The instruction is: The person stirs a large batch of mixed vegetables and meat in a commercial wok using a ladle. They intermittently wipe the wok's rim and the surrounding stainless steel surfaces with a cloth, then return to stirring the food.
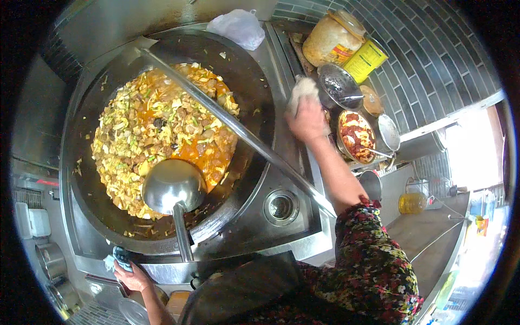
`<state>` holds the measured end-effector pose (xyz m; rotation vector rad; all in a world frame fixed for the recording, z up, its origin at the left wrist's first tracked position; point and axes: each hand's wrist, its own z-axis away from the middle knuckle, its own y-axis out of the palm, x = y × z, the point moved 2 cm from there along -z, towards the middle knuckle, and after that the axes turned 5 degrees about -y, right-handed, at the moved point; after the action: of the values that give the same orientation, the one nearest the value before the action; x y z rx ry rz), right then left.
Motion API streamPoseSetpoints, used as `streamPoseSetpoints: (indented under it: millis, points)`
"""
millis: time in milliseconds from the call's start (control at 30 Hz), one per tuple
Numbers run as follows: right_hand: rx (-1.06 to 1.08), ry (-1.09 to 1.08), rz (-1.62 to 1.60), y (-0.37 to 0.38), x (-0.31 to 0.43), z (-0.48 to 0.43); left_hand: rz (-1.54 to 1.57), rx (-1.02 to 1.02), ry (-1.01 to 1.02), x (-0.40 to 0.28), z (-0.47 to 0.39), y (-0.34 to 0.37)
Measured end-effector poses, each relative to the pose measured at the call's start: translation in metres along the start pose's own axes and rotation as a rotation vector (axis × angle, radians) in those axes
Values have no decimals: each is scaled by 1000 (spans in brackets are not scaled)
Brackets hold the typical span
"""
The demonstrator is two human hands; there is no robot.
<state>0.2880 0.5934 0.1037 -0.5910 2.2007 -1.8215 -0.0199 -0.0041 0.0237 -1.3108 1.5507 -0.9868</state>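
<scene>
My right hand [307, 122] lies on a pale cloth [304, 90] at the stove's right side, beside the condiment bowls; its fingers are blurred. At the lower left, my left hand [132, 277] grips a bluish cloth [122, 258] by the stove's front rim. Between them a large wok [254, 89] holds chopped cabbage and meat chunks in orange broth [138, 122]. A steel ladle [174, 187] rests bowl-down on the food, its handle over the near rim. A long-handled steel spatula [239, 128] lies diagonally across the wok, its blade at the far left rim.
Right of the wok stand a bowl of red sauce [357, 136], a dark metal bowl [339, 85], a large jar [333, 38] and a yellow tin [365, 61]. A tied plastic bag [239, 28] sits behind the wok. A round drain [281, 207] is set in the steel stove top.
</scene>
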Motion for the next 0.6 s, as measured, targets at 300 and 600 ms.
streamPoseSetpoints:
  millis: [300, 600]
  points:
    - [-124, -30, 89, 115, -21, -94, -49, 73, -104, -17, 4, -10]
    - [-307, -40, -453, 121, -29, -287, -33, 2, 5, 21, -1, 17]
